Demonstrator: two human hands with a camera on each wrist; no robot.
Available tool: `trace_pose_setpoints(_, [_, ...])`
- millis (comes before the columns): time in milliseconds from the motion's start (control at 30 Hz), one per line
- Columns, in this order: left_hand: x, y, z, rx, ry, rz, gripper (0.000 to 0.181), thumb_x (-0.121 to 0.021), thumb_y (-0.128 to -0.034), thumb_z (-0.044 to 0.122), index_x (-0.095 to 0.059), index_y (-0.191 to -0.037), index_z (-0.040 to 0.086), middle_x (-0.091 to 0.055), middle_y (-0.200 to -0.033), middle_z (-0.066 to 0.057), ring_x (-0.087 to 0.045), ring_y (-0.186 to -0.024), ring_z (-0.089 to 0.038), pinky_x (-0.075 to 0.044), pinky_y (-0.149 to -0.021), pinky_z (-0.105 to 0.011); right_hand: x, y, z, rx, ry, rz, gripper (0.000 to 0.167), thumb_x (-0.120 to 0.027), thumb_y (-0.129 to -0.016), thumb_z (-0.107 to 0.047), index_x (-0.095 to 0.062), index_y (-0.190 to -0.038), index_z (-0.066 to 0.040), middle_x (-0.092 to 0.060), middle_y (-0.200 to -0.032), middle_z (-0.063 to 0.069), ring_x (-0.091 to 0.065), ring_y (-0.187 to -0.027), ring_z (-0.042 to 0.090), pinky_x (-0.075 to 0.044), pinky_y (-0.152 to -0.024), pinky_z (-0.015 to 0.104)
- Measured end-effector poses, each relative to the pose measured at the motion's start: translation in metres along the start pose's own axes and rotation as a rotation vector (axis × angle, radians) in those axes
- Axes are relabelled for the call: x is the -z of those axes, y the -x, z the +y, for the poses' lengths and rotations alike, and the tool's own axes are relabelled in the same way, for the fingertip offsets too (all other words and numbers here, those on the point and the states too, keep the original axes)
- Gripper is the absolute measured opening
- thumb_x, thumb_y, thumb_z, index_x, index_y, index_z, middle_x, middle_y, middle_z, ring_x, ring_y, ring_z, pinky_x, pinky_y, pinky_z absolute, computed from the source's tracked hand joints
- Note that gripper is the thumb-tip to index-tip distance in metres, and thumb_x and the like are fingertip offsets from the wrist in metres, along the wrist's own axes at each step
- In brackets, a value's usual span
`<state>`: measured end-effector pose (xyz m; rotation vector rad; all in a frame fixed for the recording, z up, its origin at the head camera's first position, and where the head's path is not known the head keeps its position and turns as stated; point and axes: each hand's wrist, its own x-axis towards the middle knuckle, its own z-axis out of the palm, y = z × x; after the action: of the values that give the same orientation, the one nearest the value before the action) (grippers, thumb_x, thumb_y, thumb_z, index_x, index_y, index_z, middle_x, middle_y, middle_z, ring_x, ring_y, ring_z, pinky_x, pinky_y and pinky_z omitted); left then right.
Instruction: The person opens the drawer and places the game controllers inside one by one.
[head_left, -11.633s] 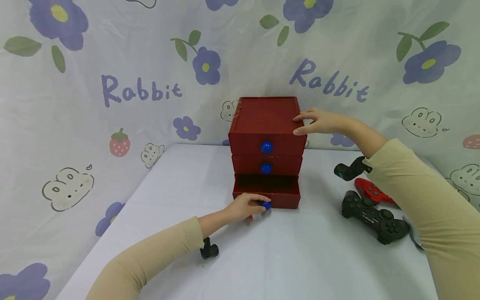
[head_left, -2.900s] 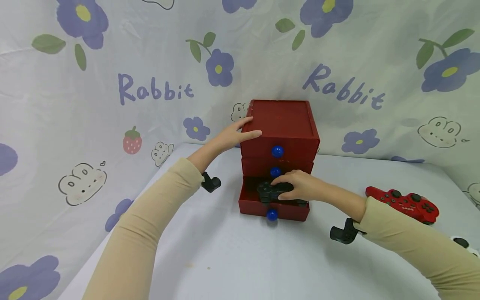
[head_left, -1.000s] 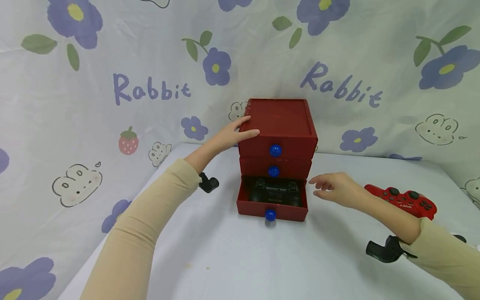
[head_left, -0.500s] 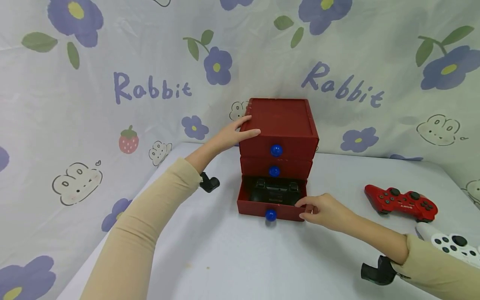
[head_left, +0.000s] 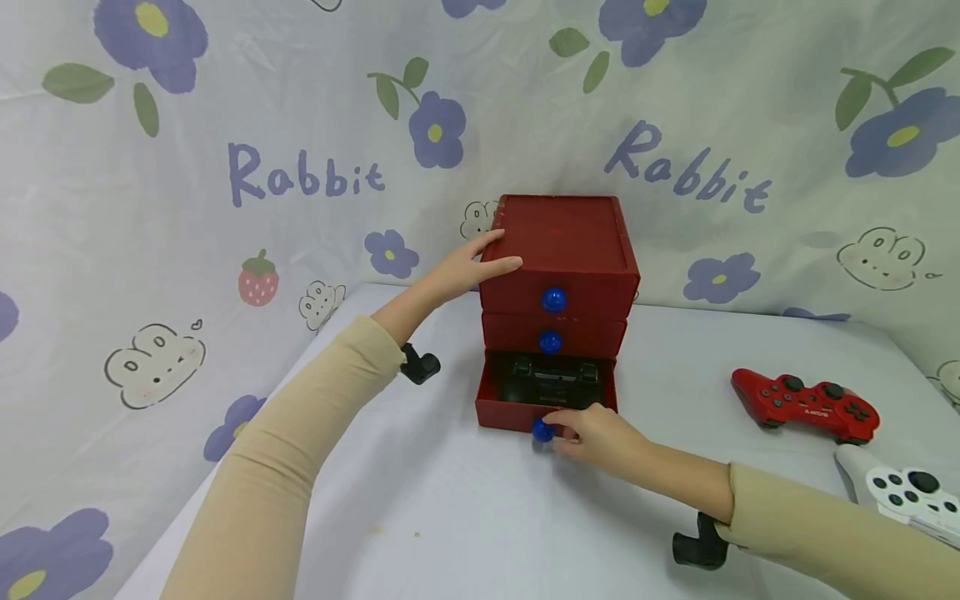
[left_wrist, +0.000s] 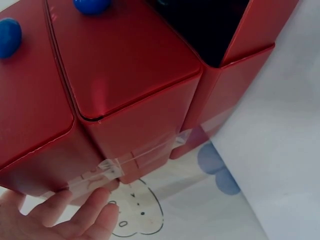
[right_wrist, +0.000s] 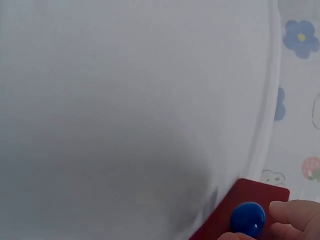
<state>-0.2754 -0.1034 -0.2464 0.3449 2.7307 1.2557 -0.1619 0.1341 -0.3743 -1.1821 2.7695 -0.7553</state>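
Observation:
The red cabinet [head_left: 558, 233] has its bottom drawer [head_left: 506, 414] pulled out, with a black controller [head_left: 551, 382] lying inside. My left hand [head_left: 468, 271] rests on the cabinet's upper left edge, fingers spread; the left wrist view shows that hand [left_wrist: 65, 217] against the red side. At the drawer's front, my right hand [head_left: 600, 435] has its thumb and fingertips around the blue knob [head_left: 543, 430]. In the right wrist view, the fingers [right_wrist: 295, 215] stand on either side of the blue knob [right_wrist: 248, 219]; whether they press on it is hard to tell.
On the right of the white table [head_left: 465, 517] lie a red controller [head_left: 806, 406] and, nearer, a white controller [head_left: 900, 492], partly behind the right sleeve. A patterned cloth [head_left: 315, 100] hangs behind the cabinet. The two upper drawers are closed.
The black controller went into the drawer under my right hand, which then let go and moved right, then left to the lower knob. My left hand moved from that knob to the cabinet top.

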Motion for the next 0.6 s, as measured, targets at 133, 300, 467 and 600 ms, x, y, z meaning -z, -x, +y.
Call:
trace_pose_setpoints(133, [0.0,0.0,0.0,-0.002,0.013,-0.002,0.075,-0.056,-0.083,0.054,-0.023,-0.145,0.029,-0.021,-0.15,-0.001,-0.024,-0.135,-0.023,-0.033,-0.103,-0.048,-0.011,-0.01,-0.004,-0.053,0.039,-0.005,0.03,-0.069,-0.08,-0.012,-0.065,-0.109,-0.004,-0.061,-0.067,-0.001,-0.045,-0.051,0.002,-0.04,-0.046,0.013])
trace_pose_setpoints(300, [-0.001,-0.001,0.001,-0.003,0.01,0.0,0.075,-0.056,-0.0829,0.053,-0.023,-0.145,0.029,-0.023,-0.15,-0.001,-0.026,-0.133,-0.023,-0.034,-0.102,-0.047,-0.018,-0.019,-0.006,-0.096,0.087,-0.018,0.029,-0.071,-0.079,-0.013,-0.065,-0.107,-0.007,-0.068,-0.08,0.004,-0.057,-0.059,0.008,-0.047,-0.052,0.017])
trace_pose_setpoints(467, [0.0,-0.001,0.002,-0.001,0.009,-0.004,0.076,-0.056,-0.0828,0.054,-0.022,-0.146,0.029,-0.021,-0.151,-0.001,-0.024,-0.135,-0.024,-0.033,-0.103,-0.048,-0.018,-0.024,-0.004,-0.091,0.099,0.01,0.028,-0.074,-0.076,-0.017,-0.067,-0.102,-0.009,-0.07,-0.084,0.003,-0.064,-0.071,0.013,-0.053,-0.061,0.024])
trace_pose_setpoints(600, [0.0,0.001,0.002,0.001,0.016,-0.005,0.076,-0.056,-0.0831,0.053,-0.022,-0.146,0.028,-0.021,-0.15,-0.002,-0.025,-0.134,-0.024,-0.033,-0.103,-0.048,-0.016,-0.026,0.0,-0.102,0.09,0.025,0.027,-0.075,-0.075,-0.019,-0.068,-0.1,-0.01,-0.07,-0.085,0.002,-0.064,-0.074,0.013,-0.054,-0.064,0.027])
